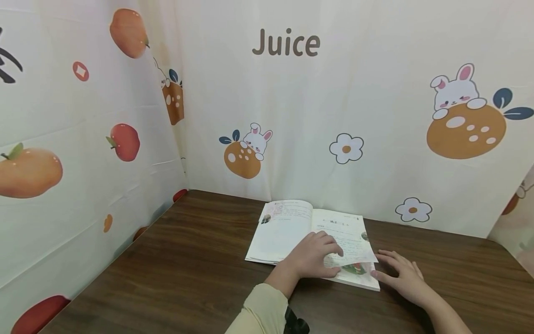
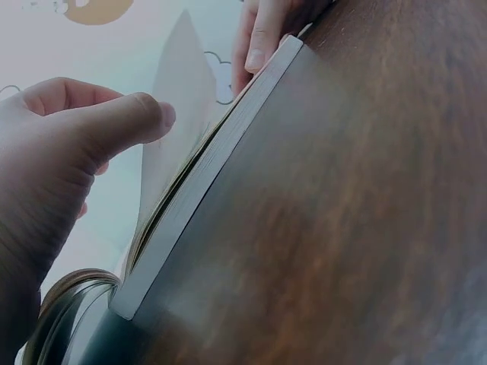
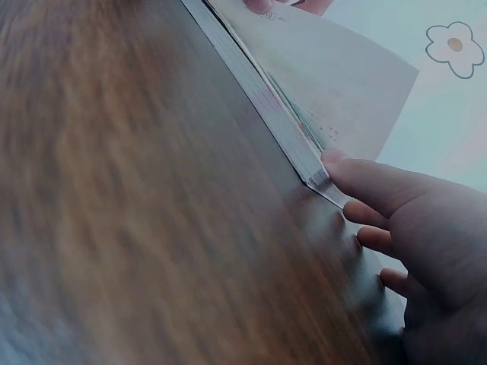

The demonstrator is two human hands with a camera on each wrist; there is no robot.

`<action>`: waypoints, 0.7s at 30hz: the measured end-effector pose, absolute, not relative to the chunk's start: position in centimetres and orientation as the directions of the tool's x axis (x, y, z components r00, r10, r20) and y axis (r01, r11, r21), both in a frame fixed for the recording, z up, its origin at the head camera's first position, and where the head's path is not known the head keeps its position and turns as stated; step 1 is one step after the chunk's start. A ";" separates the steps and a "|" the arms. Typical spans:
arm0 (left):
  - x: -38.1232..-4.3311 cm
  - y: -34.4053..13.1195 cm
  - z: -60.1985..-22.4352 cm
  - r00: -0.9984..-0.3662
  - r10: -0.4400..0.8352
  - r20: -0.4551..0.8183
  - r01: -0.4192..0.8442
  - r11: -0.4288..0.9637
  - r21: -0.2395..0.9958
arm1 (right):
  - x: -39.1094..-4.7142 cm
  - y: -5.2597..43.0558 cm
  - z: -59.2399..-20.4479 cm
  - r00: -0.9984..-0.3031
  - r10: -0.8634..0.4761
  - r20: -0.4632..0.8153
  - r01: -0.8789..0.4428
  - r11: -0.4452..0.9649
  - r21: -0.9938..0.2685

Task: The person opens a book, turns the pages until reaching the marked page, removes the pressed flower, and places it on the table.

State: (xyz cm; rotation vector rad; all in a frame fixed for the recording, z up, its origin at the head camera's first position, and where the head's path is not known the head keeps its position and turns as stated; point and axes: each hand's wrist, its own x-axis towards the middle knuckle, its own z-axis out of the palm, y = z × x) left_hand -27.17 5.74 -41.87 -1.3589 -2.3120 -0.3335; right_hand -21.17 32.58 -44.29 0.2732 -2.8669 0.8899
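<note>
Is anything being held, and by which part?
Apparently the left hand holds a lifted page by its bottom edge; the right hand only touches the book near a corner.

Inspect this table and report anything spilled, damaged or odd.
Nothing looks spilled, damaged or truly odd. One page of the open book is raised off the sheets beneath, near the left hand, but that seems ordinary handling.
</note>
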 end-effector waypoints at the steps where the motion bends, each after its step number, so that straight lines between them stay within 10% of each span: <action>1: -27.2 5.7 -41.8 -0.418 0.765 0.490 0.871 0.490 -0.021 | -21.2 32.6 -44.3 -0.976 -0.134 0.174 -0.209 0.809 -0.550; 21: -26.3 6.5 -40.4 -0.440 0.742 0.505 0.731 0.623 -0.279 | -21.3 32.7 -44.4 -0.975 -0.140 0.174 -0.213 0.810 -0.547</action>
